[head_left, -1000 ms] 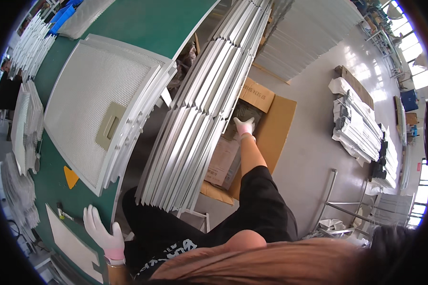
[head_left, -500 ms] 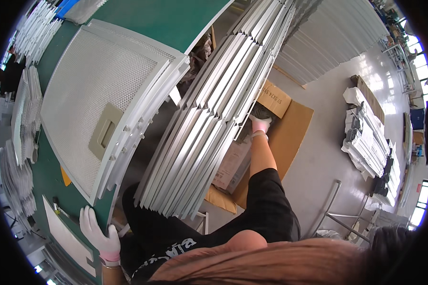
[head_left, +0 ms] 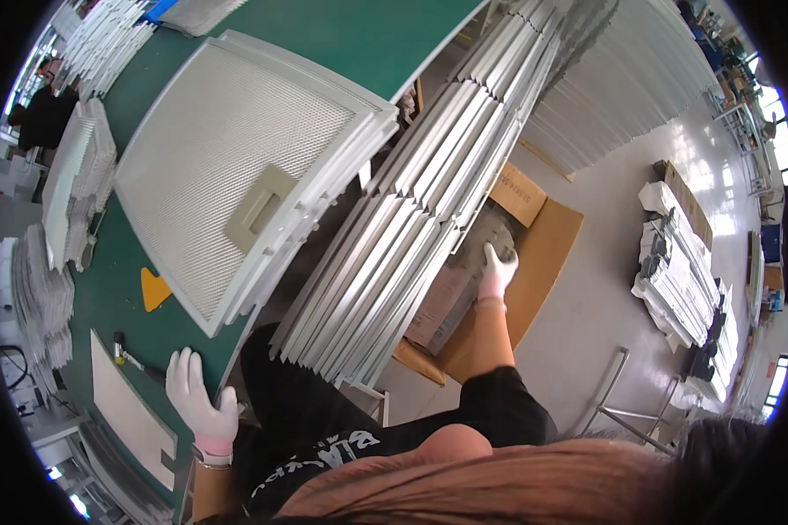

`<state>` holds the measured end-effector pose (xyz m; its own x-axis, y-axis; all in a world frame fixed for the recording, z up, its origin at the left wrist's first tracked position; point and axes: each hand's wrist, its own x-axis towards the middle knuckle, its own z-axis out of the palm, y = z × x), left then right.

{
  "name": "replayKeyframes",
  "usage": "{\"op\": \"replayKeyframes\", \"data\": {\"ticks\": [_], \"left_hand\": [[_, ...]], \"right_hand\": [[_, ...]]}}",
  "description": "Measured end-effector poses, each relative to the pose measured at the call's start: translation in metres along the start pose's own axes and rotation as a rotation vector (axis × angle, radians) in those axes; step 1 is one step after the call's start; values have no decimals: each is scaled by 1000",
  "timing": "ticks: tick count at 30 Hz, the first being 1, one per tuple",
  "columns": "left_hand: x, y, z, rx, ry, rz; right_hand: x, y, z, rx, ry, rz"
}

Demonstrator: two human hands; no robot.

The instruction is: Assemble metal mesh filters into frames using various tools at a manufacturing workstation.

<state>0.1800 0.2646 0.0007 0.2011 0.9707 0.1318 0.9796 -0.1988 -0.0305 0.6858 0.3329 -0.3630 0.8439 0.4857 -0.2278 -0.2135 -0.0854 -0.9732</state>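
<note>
My left hand, in a white glove, rests by the near edge of the green worktable, fingers stretched and thumb apart, holding nothing. My right hand, also gloved, reaches down into an open cardboard box on the right. Its fingers curl at a greyish, partly see-through item whose kind I cannot make out. Flat wrapped pieces lie deeper in the box. Framed mesh panels with a beige recessed handle lie stacked on the table, beyond my left hand.
Long rows of silver metal profiles stand between table and box. A hammer-like tool, a pale flat plate and a yellow triangular piece lie on the table. Wrapped metal parts and a metal tube frame stand on the floor at right.
My right hand has drawn back a little from deeper in the box, with the greyish item now at its fingers. My left hand stays by the table edge. The whole view has shifted slightly.
</note>
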Motion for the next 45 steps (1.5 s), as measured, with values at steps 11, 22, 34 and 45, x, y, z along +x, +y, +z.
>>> {"op": "replayKeyframes", "data": {"ticks": [11,22,34,45], "left_hand": [[-10,23,-28,-388,368,594],[114,-150,9,-1498,207,-236],[202,-286,56,-585,386,-338],[47,-208,-30,-248,116,-59]], "right_hand": [[-313,-251,65,422,-1001,-347],[-503,-238,325,18,-1011,-349],[-504,-222,397,320,-1464,71],[-181,-211,-6,-63,-1418,655]]}}
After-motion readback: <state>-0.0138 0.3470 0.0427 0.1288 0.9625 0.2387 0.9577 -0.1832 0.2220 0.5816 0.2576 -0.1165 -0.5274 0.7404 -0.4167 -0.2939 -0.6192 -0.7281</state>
